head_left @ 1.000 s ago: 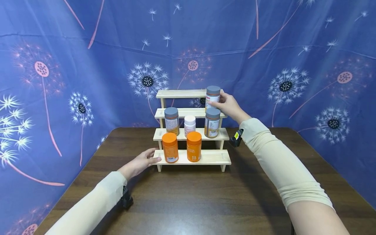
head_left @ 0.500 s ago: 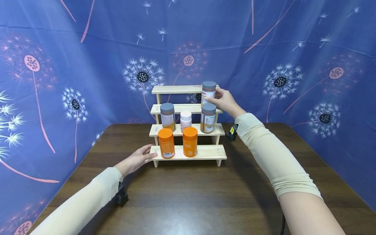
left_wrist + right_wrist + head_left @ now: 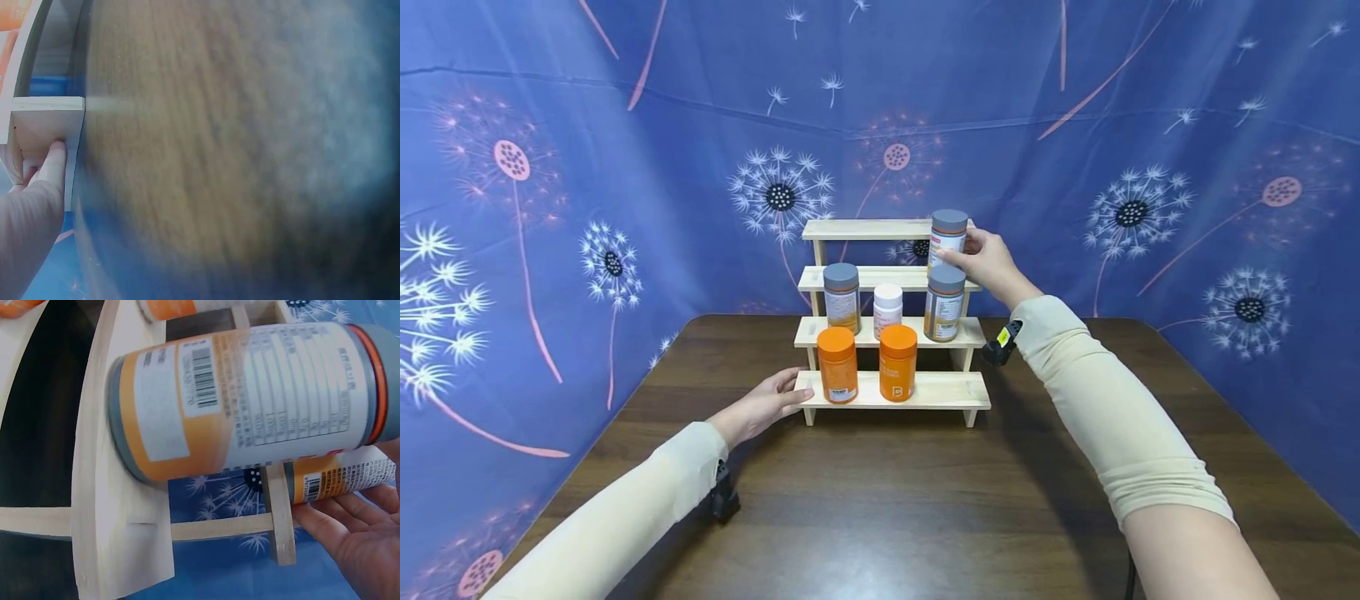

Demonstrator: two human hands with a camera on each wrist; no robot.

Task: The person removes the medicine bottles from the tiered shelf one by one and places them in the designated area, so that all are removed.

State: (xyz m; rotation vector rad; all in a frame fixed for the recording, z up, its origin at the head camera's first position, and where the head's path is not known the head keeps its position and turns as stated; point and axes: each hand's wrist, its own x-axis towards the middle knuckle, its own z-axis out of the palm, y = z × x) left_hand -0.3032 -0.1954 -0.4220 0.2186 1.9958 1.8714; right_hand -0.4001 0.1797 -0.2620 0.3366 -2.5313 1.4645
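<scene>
At Both Ends of a Four-Tier Wooden Stand (image 3: 943, 391)

At left, your left hand (image 3: 767, 406) grips the left end of the bottom tier, thumb toward the front; the other fingers are partly hidden, and whether they are spread cannot be told. Beside it, the left orange bottle (image 3: 838, 367) stands upright on that tier, with the left grey-lidded bottle (image 3: 842, 300) behind it on the second tier. Next along, a small white bottle (image 3: 887, 311) stands mid-tier, and the right orange bottle (image 3: 898, 364) stands below and in front of it. Farther right, the right grey-lidded bottle (image 3: 943, 307) stands on the second tier, apart from your hand. Behind and above it, the held bottle (image 3: 948, 242), also grey-lidded, is upright at the third tier's right end; whether its base touches the wood cannot be told. At far right, your right hand (image 3: 996, 265) pinches that bottle between thumb and fingers, against a blue dandelion-print cloth (image 3: 1075, 183)
</scene>
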